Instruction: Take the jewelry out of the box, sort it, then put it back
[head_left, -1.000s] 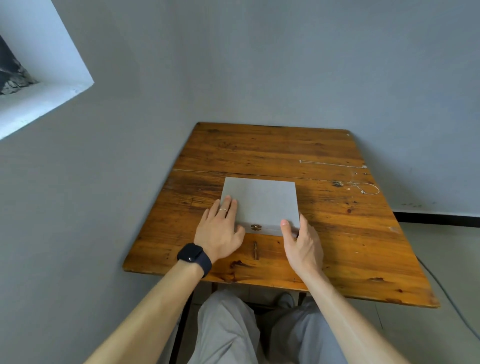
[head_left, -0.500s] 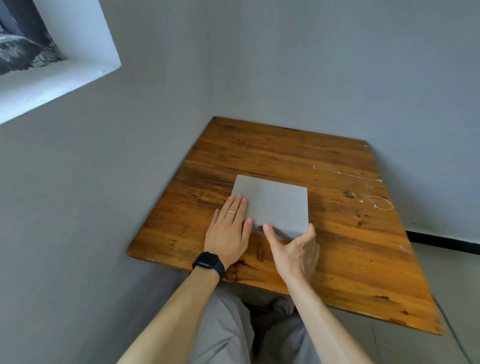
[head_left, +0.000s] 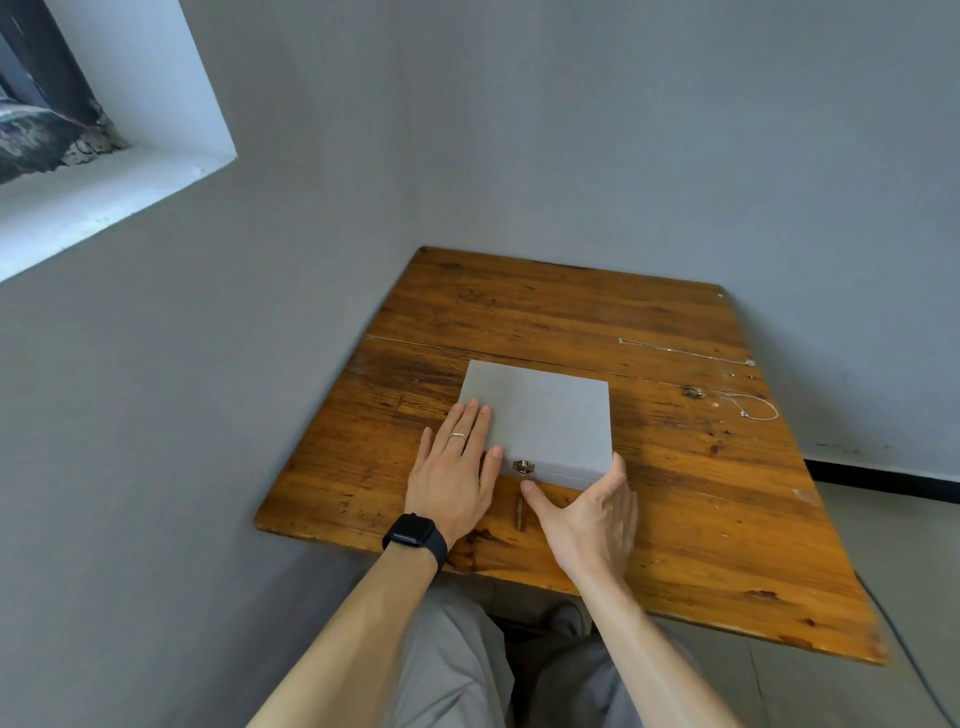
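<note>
Head view, one closed box, left hand flat atop, right hand splayed beside, perhaps two necklaces.

Soft, even daylight comes from the window up and left of the surface. The wood has a mild sheen, and the shadows beside it are faint. Focus is sharp, though wide-angle distortion bends the walls around it.

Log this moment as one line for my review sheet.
box: lid down, on table | left hand: flat on lid's left edge | right hand: open at front-right corner | chains: loose on table, right of box
</note>
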